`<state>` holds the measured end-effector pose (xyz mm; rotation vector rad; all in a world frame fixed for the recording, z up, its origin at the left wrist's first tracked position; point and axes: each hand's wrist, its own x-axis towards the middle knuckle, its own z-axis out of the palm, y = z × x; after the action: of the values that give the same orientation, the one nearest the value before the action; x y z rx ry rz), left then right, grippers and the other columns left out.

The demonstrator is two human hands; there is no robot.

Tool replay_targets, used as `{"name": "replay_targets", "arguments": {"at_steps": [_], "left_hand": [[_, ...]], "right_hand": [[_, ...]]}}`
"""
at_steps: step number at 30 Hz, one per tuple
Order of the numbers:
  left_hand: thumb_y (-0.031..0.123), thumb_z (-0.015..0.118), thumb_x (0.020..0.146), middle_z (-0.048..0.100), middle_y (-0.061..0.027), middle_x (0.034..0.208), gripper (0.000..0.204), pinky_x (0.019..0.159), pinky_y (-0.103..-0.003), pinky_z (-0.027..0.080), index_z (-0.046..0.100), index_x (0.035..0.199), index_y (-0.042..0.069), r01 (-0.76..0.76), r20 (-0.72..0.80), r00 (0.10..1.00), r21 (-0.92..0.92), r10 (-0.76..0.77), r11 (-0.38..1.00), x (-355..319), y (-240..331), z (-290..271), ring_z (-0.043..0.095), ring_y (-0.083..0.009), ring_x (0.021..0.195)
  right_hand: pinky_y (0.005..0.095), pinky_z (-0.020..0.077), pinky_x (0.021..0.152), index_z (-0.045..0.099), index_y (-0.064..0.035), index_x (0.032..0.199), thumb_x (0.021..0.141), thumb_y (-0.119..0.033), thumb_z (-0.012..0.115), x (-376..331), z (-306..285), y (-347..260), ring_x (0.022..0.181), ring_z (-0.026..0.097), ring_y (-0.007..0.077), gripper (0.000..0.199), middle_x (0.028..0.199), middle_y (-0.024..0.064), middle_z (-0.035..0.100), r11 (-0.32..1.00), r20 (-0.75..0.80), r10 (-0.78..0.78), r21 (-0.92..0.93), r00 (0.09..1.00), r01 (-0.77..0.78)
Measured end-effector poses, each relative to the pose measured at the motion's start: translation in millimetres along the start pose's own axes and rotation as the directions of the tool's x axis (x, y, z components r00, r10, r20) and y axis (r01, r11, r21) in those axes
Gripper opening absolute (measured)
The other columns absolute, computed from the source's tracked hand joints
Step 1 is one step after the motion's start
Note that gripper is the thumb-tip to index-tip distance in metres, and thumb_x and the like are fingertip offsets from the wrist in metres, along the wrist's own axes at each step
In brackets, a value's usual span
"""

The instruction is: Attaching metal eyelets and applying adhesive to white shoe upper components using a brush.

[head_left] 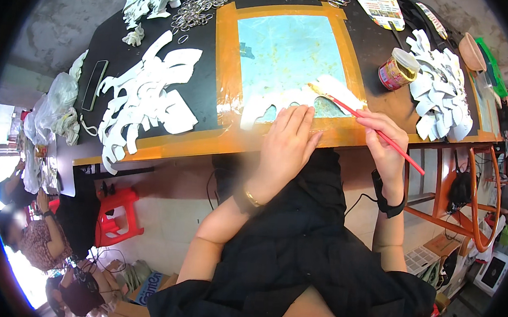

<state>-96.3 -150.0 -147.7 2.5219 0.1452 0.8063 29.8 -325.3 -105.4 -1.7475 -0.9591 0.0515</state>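
Note:
My left hand (287, 146) lies flat, fingers together, pressing on a white cut-out piece (280, 102) that rests on a glass-like pale blue work plate (284, 50) framed with orange tape. My right hand (386, 143) grips a red-handled brush (378, 130); its bristle tip touches the white piece near the plate's lower right. A black band wraps my right wrist, a thin bracelet my left.
A red-patterned open can (398, 69) stands right of the plate. Piles of white cut-outs lie left (144, 102) and right (441, 91). Metal rings (202, 7) sit at the back. A red stool (117, 211) and seated people are lower left, an orange metal stool (467, 189) to the right.

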Motion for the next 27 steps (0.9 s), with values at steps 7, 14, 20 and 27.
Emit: {"name": "replay_targets", "arguments": {"at_steps": [7,14,20,27], "left_hand": [[0.015,0.070,0.085,0.058,-0.0158,0.120,0.044,0.096,-0.039,0.047,0.058,0.122,-0.005,0.015,0.000,1.000,0.038,-0.015,0.999,-1,2,1,0.055,-0.0322,0.113],[0.014,0.070,0.085,0.058,-0.0156,0.120,0.044,0.095,-0.039,0.047,0.058,0.123,-0.005,0.006,0.001,1.000,0.065,-0.006,0.998,-1,2,3,0.055,-0.0318,0.114],[0.014,0.069,0.085,0.058,-0.0153,0.120,0.043,0.095,-0.039,0.048,0.058,0.122,-0.005,0.008,0.005,1.000,0.050,-0.008,0.999,-2,2,1,0.055,-0.0313,0.114],[0.014,0.069,0.085,0.058,-0.0151,0.120,0.042,0.095,-0.039,0.047,0.058,0.122,-0.005,0.014,0.004,1.000,0.061,-0.014,0.998,-2,4,1,0.055,-0.0309,0.114]], "right_hand": [[0.0432,0.0480,0.103,0.071,-0.0002,0.093,0.077,0.009,0.059,-4,-2,-12,0.098,0.069,0.0282,0.022,0.102,0.0141,0.072,0.979,0.048,-0.105,-0.173,0.993,0.112],[0.0451,0.0474,0.105,0.072,-0.0030,0.092,0.072,0.009,0.062,-5,4,-14,0.096,0.069,0.0267,0.025,0.103,0.0111,0.072,0.951,0.172,-0.203,-0.198,0.964,0.236],[0.0446,0.0476,0.105,0.072,-0.0018,0.094,0.076,0.010,0.061,4,1,-12,0.096,0.069,0.0281,0.024,0.104,0.0122,0.072,0.958,0.108,-0.203,-0.184,0.973,0.221],[0.0433,0.0501,0.101,0.071,0.0021,0.099,0.080,0.009,0.060,-6,-7,-12,0.096,0.070,0.0258,0.023,0.099,0.0156,0.073,0.982,0.006,-0.115,-0.152,0.993,0.115]]}}
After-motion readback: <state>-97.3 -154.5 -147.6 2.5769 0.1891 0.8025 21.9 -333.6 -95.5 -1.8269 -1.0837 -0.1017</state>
